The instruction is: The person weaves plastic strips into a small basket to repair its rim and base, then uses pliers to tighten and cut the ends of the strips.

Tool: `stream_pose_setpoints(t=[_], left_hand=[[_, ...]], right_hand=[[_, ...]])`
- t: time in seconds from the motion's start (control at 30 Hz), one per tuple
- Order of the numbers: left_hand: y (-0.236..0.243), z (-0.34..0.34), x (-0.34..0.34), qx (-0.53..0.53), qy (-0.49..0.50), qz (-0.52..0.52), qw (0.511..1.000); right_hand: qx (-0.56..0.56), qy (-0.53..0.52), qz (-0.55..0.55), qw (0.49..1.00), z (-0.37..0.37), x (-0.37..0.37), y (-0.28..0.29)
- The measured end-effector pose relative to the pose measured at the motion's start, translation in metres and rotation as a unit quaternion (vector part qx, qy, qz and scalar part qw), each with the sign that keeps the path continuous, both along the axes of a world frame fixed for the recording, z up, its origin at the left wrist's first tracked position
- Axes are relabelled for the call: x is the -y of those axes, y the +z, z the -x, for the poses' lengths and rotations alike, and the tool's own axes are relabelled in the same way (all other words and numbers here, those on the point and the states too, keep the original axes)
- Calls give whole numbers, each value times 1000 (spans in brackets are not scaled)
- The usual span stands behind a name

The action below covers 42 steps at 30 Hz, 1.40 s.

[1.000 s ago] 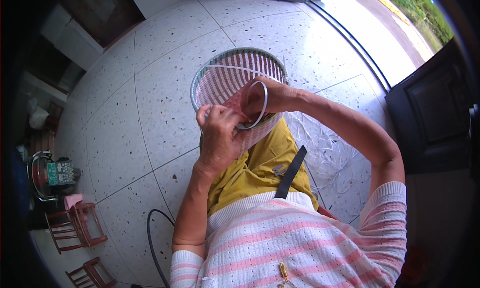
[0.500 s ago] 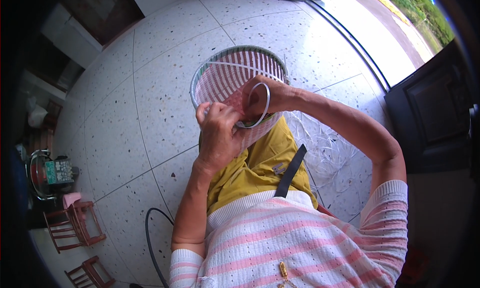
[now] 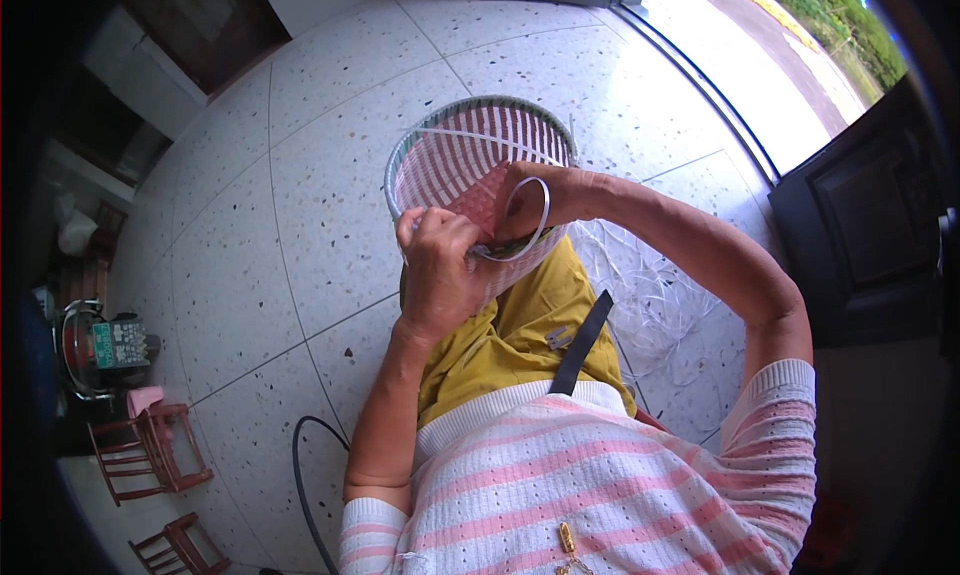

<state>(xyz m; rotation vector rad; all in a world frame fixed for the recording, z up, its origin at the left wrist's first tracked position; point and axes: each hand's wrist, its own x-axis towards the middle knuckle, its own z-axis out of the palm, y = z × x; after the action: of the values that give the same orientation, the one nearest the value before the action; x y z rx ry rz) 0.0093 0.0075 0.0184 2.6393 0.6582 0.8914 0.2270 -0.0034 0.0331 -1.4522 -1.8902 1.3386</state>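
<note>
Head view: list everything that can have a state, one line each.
Basket, mouth open toward the camera.
Left hand, fingers bent over the basket's near edge.
Right hand, partly inside the basket, fingertips hidden.
White strip, bent in a curve.
Loose strips, tangled on the floor.
Doorway, open.

The left forearm (image 3: 385,405) extends up from below, the left hand (image 3: 440,275) turned inward with curled fingers (image 3: 437,224); the right forearm (image 3: 680,225) reaches across from a bent, outflung elbow (image 3: 783,320), the right hand (image 3: 532,188) angled downward
</note>
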Motion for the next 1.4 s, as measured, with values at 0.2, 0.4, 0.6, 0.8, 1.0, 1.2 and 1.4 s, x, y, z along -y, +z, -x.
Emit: stream_pose_setpoints(t=[0.2, 0.4, 0.6, 0.8, 1.0, 1.2, 1.4], left_hand=[[-3, 2, -5, 13, 17, -11, 1000], [-5, -1, -6, 20, 14, -9, 1000], [-3, 3, -9, -2, 3, 6, 1000], [12, 23, -20, -15, -98, 76, 992], [0, 18, -20, 21, -74, 95, 993], [5, 12, -7, 79, -41, 112, 990], [-18, 4, -6, 90, -19, 24, 995]], right_hand=[[80, -148, -290, 942, 19, 52, 25], [166, -139, -541, 813, 41, 93, -33], [193, -106, -631, 744, 41, 83, -53], [117, -76, -612, 778, 61, 90, -36], [-226, 10, -360, 905, 112, 127, -31], [-368, 55, -143, 917, 149, 158, 36], [-375, -23, -314, 872, 155, 113, 95]])
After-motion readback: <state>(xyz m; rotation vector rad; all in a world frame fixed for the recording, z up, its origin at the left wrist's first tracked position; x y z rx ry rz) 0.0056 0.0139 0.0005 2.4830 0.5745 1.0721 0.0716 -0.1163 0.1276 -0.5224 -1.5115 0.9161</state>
